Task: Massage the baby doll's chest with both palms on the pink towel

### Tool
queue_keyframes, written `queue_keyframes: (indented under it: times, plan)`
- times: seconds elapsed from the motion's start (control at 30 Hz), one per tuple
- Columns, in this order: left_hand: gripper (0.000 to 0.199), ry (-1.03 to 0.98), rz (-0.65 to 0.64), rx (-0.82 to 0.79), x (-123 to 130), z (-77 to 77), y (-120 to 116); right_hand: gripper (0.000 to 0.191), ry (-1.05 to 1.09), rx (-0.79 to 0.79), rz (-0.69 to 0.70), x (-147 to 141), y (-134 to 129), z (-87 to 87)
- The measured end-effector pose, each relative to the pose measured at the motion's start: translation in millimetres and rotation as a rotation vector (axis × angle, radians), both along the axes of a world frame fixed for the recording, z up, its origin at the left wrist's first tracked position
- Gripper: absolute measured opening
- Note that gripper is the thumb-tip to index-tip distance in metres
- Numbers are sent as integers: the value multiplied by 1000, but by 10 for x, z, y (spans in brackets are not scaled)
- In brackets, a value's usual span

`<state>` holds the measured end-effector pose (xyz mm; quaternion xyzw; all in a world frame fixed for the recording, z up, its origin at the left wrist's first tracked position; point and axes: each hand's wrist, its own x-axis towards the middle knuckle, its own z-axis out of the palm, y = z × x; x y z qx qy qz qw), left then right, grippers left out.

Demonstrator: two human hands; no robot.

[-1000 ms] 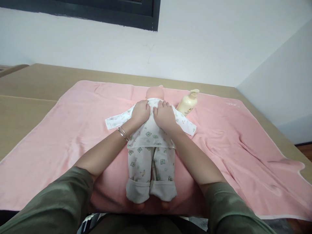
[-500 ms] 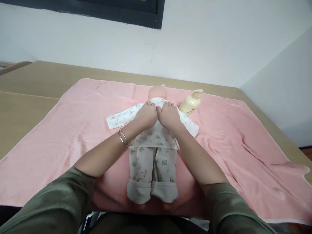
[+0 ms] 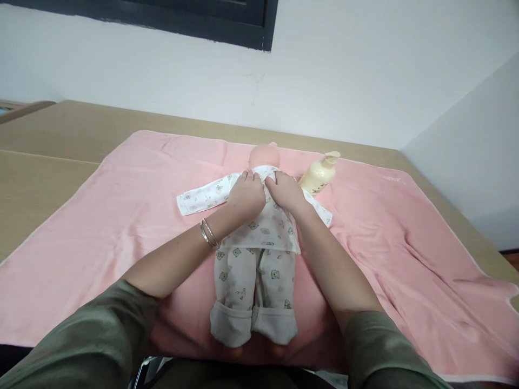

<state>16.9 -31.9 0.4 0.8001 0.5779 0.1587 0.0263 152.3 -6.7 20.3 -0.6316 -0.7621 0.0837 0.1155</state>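
Note:
A baby doll [image 3: 265,154] lies on a pink blanket [image 3: 133,216], its head away from me, dressed in a white printed top [image 3: 259,233] and matching trousers [image 3: 275,275] with turned-up cuffs. My left hand [image 3: 248,195] rests on the upper part of the top, its fingers bent and close together. Beside it, my right hand [image 3: 285,192] lies on the top near the collar, fingers pressed together and thumb towards the left hand. Whether either pinches the cloth is hidden. The doll's sleeves spread out to both sides.
A cream pump bottle [image 3: 319,174] lies tilted on the blanket, just right of the doll's shoulder. The wooden table [image 3: 81,127] shows around the blanket. Behind it stands a white wall [image 3: 344,70] with a dark frame [image 3: 211,21].
Both hands have shifted slightly on the doll's upper back. The right fingers now reach nearer the collar, and the left hand sits a little lower and further right. The view has moved slightly.

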Motion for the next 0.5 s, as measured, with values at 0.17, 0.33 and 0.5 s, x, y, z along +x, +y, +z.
queue_keyframes:
  times: [0.17,0.33,0.5]
  plan:
    - [44,-65,28,8,-21,16,109,51,-123,85,-25,-149,-157,-13]
    - [37,-169,23,-67,-178,-14,308,48,-195,80,32,-268,-361,77]
    - [41,-128,83,-74,-148,10,240,42,-50,23,34,-128,-233,88]
